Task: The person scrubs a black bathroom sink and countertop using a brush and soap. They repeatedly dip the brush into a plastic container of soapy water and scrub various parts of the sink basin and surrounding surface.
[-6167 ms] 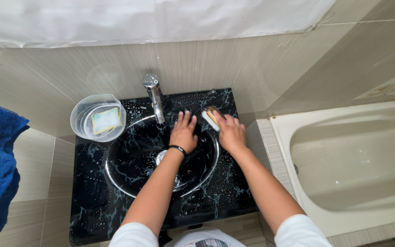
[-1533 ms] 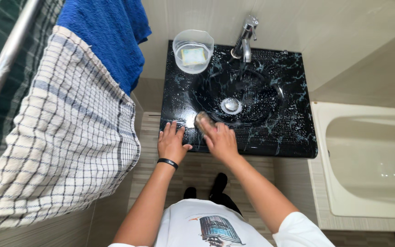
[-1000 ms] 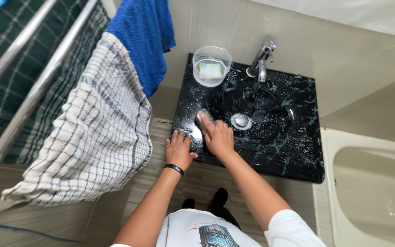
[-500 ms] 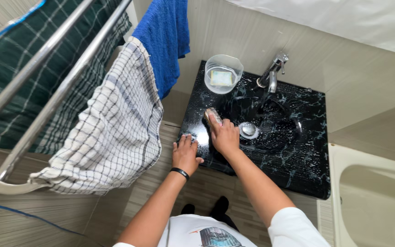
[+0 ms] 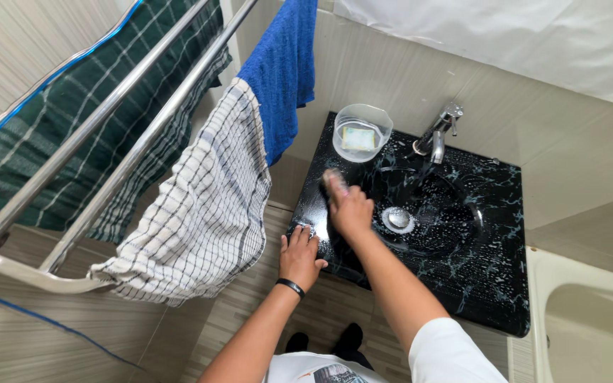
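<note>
Scrubbing well along, by the look of it: suds across the whole black sink top (image 5: 491,284) and bowl (image 5: 438,213), right hand (image 5: 349,209) clamped on a sponge (image 5: 334,179) at the left edge, left hand (image 5: 299,255) flat, fingers apart, rinsing still undone.

Bright, even daylight fills the room; its source lies outside the view. The white sheet (image 5: 519,35) at the far wall is nearly blown out. The wet black surface (image 5: 491,284) shows glare, with a strong white patch just beside the left hand (image 5: 299,257). Shadows are soft and faint. The right hand (image 5: 345,206) and the scrubber (image 5: 333,179) are smeared by motion blur. Wide-angle distortion bends the rail (image 5: 108,177) and the tub (image 5: 590,319) at the edges. The middle is sharp.
</note>
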